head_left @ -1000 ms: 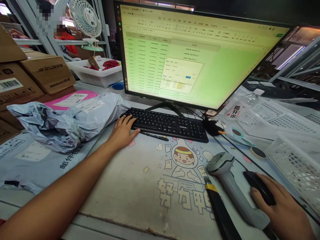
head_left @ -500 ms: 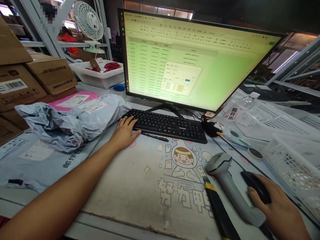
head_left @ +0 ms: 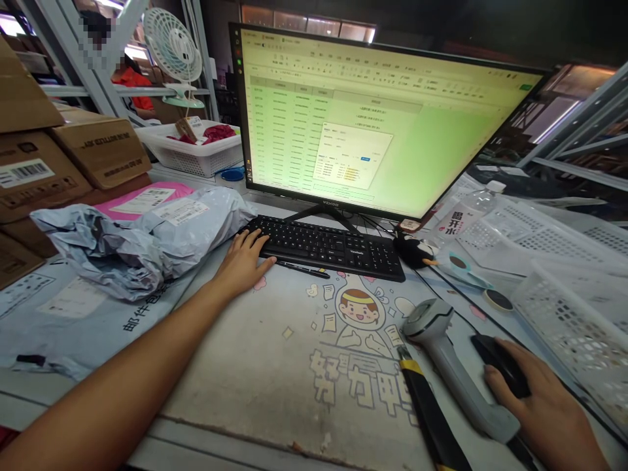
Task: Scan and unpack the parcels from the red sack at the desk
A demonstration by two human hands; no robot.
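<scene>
While my right hand (head_left: pixel 542 409) is lying cupped over the black mouse (head_left: pixel 500 373) at the desk's right edge, my left hand (head_left: pixel 243 261) is resting open, fingers touching the keyboard's (head_left: pixel 328 245) left end. Just beside the mouse, a grey scanner (head_left: pixel 451 366) is lying; behind the keyboard, a monitor (head_left: pixel 377 124) is glowing green.

1. Left hand (head_left: pixel 241 261) rests flat, fingertips on the black keyboard's (head_left: pixel 328 245) left corner.
2. Right hand (head_left: pixel 544 409) cups the black mouse (head_left: pixel 498 369).
3. Grey barcode scanner (head_left: pixel 449 363) lies just beside the mouse.
4. Grey parcel bag (head_left: pixel 147 239) sits left of the keyboard.
</scene>
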